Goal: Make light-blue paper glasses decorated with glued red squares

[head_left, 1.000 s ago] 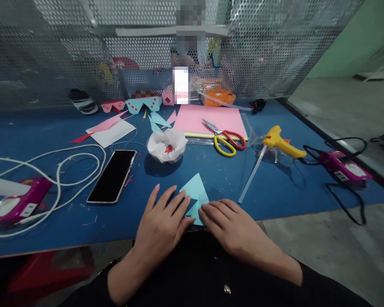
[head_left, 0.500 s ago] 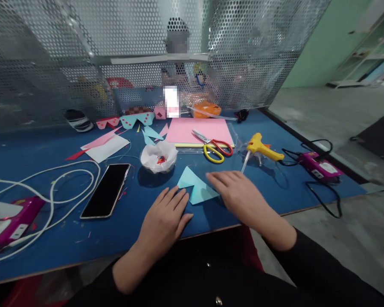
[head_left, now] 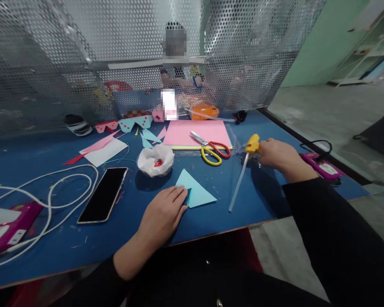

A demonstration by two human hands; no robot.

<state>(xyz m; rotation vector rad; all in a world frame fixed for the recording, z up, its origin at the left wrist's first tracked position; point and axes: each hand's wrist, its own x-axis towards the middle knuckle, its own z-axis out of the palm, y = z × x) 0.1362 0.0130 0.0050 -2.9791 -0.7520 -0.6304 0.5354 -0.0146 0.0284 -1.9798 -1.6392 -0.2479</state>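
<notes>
A folded light-blue paper piece with a notch on its left side lies near the table's front edge. My left hand rests flat with its fingertips on that notched side. Farther right, my right hand is closed round the handle of a yellow hot glue gun, and its fingers hide most of the handle. A long translucent glue stick sticks out of the gun toward me. Behind the blue paper stand a white paper-lined bowl with small red bits and scissors with red and yellow handles.
The scissors lie over a pink paper stack. To the left are a phone, a looped white cable and a magenta power strip; another power strip sits right. A perforated metal screen stands behind.
My right hand has gone from beside the blue paper out to the right and taken hold of the glue gun. My left hand stays on the paper, which has shifted slightly.
</notes>
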